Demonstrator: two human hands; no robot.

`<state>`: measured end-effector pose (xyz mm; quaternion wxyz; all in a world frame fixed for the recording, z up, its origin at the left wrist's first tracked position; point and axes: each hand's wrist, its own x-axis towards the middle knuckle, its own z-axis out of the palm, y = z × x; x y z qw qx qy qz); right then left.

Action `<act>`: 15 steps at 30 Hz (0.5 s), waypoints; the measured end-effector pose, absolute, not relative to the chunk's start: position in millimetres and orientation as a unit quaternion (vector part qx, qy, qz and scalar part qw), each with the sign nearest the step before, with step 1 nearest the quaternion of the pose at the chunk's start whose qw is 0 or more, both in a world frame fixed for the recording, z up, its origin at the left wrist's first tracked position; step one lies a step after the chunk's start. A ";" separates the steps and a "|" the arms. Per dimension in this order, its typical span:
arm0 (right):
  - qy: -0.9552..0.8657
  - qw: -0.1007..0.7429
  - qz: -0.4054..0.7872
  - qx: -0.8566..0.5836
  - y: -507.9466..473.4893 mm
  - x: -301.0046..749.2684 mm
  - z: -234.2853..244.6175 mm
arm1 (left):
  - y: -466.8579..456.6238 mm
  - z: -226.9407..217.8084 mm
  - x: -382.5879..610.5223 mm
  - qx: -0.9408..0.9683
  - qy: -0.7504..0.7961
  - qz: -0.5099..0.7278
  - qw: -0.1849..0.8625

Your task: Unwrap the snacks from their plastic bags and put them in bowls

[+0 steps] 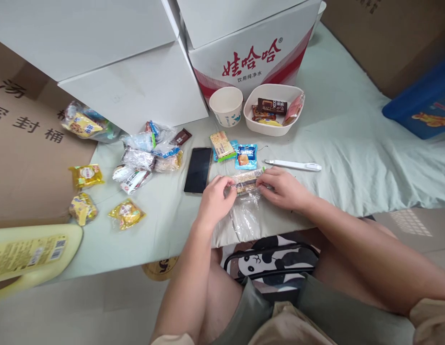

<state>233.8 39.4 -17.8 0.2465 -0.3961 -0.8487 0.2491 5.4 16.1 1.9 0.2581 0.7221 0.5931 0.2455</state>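
Between my two hands lies a packaged snack bar, in a see-through wrapper with a dark stripe along it. My left hand has thumb and finger closed on its left end. The fingers of my right hand grip the right end. Under the bar, a crinkled sheet of clear plastic wrap spreads toward the table's near edge. Just beyond the hands are a blue snack packet and a yellow-and-green biscuit packet. A white utility knife lies past my right hand.
A phone lies left of my hands. Several wrapped snacks are heaped farther left. A paper cup and a white bowl with snacks stand before a white carton. A yellow jug stands front left.
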 end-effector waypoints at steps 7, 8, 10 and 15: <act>-0.854 0.252 0.235 -0.390 38.9 232.4 -19.5 | 13.4 3.1 5.6 0.731 0.591 0.230 0.251; -0.854 0.253 0.235 -0.390 38.9 232.3 -19.5 | 13.2 3.2 5.5 0.732 0.591 0.230 0.251; -0.853 0.253 0.238 -0.391 38.8 232.2 -19.3 | 13.0 3.0 5.3 0.732 0.589 0.233 0.250; -0.850 0.254 0.246 -0.391 39.1 233.0 -18.1 | 14.3 -0.9 4.2 0.722 0.590 0.252 0.260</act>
